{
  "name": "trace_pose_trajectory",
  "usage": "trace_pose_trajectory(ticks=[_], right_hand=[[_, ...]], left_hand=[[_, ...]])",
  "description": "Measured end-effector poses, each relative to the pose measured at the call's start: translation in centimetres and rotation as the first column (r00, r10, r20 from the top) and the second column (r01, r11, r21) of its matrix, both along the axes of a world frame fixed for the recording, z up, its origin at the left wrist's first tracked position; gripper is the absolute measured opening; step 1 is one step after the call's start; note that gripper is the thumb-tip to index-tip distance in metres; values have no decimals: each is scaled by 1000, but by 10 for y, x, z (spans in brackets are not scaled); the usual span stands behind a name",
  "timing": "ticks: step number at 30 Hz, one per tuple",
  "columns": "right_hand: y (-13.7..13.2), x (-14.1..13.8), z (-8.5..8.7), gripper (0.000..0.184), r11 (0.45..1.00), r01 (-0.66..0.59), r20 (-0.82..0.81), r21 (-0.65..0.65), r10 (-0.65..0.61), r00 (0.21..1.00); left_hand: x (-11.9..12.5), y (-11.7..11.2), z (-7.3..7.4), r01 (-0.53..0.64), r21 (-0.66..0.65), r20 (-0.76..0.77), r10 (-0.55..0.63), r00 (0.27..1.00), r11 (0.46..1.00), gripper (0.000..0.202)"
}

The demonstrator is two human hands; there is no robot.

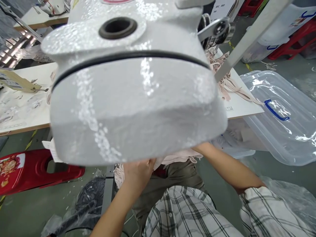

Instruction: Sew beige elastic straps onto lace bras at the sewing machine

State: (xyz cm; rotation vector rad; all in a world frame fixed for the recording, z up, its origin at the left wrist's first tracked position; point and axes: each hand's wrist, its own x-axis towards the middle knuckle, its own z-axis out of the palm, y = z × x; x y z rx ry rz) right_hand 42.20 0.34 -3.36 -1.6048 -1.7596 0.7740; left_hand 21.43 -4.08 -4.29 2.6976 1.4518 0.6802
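The big pale grey head of a sewing machine [133, 108] fills the middle of the view and covers the place where my hands are. Below its lower edge, my left hand [138, 172] shows with its fingers curled at pale pink fabric [181, 156]; its fingertips are partly hidden. My right forearm reaches under the machine head from the right. Only the wrist end of my right hand [202, 148] can be seen, beside the same fabric, and its fingers are out of sight. Ruffled pink fabric [119, 175] hangs left of my left wrist.
Pink fabric strips [225, 80] lie on the white table [244, 107] at right, near a slanted metal post [251, 38]. A clear plastic lid [288, 131] with a blue handle sits beyond. To the left are a red stool [39, 168] and a yellowish card [18, 82].
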Motion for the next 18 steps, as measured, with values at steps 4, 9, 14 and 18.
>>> trace_pose_trajectory(ticks=[4, 9, 14, 18], right_hand=[[-1, -1, 6, 7, 998, 3, -85, -65, -8, 996], [-2, -1, 6, 6, 997, 19, -93, -77, -26, 995], [-2, -1, 0, 7, 998, 13, -58, -61, -17, 998], [-2, -1, -1, 10, 1000, 13, -63, -16, -14, 998]], left_hand=[[-2, 0, -2, -10, -60, 24, 11, 1000, 998, 33], [-3, -1, -4, -3, -119, 57, 10, 998, 993, 34], [-1, -1, -2, -28, -122, 39, 33, 999, 992, 33], [-2, -1, 2, -22, -85, 18, 24, 1000, 996, 33]])
